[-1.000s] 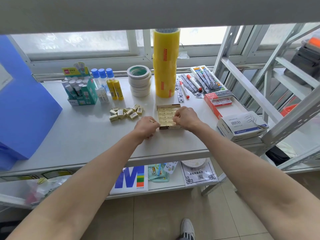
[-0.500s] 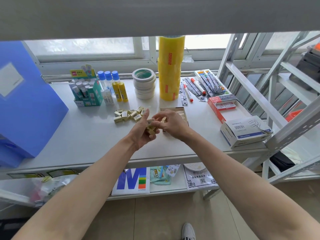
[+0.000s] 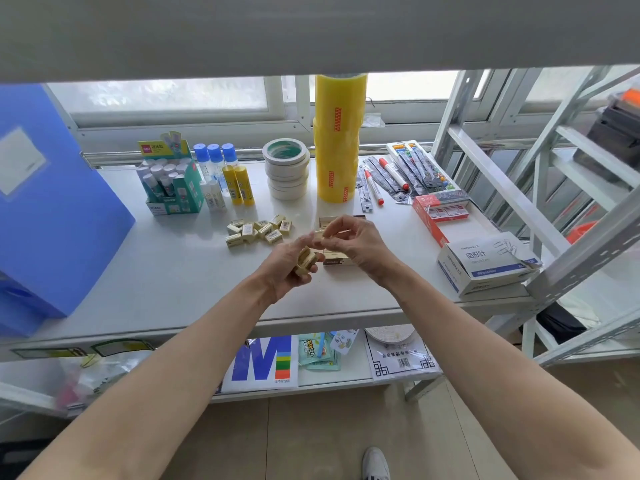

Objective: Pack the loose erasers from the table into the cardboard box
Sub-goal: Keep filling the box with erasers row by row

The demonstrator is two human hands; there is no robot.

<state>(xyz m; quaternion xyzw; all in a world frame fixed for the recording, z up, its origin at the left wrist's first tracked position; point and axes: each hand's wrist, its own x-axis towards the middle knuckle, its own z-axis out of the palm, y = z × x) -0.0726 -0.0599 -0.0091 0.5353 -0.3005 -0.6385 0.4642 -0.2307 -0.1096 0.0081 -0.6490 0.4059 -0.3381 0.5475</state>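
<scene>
Several loose cream erasers (image 3: pixel 259 231) lie in a cluster on the white table (image 3: pixel 180 271). The open cardboard box (image 3: pixel 333 260) sits just right of them, mostly hidden behind my hands. My left hand (image 3: pixel 289 268) is palm-up above the table and holds a few erasers (image 3: pixel 305 260) in its curled fingers. My right hand (image 3: pixel 353 244) pinches one eraser (image 3: pixel 319 236) between thumb and fingertips, right above my left hand and in front of the box.
Behind stand a glue-stick display box (image 3: pixel 171 188), glue bottles (image 3: pixel 221 178), masking tape rolls (image 3: pixel 286 169) and a yellow tape stack (image 3: pixel 339 140). Markers (image 3: pixel 393 173), a red box (image 3: pixel 441 211) and a paper-clip box (image 3: pixel 485 265) lie right. A blue folder (image 3: pixel 52 202) stands left.
Both hands rose from the box on the table. My left hand turned palm-up with erasers in it, and my right hand now pinches one eraser from it.
</scene>
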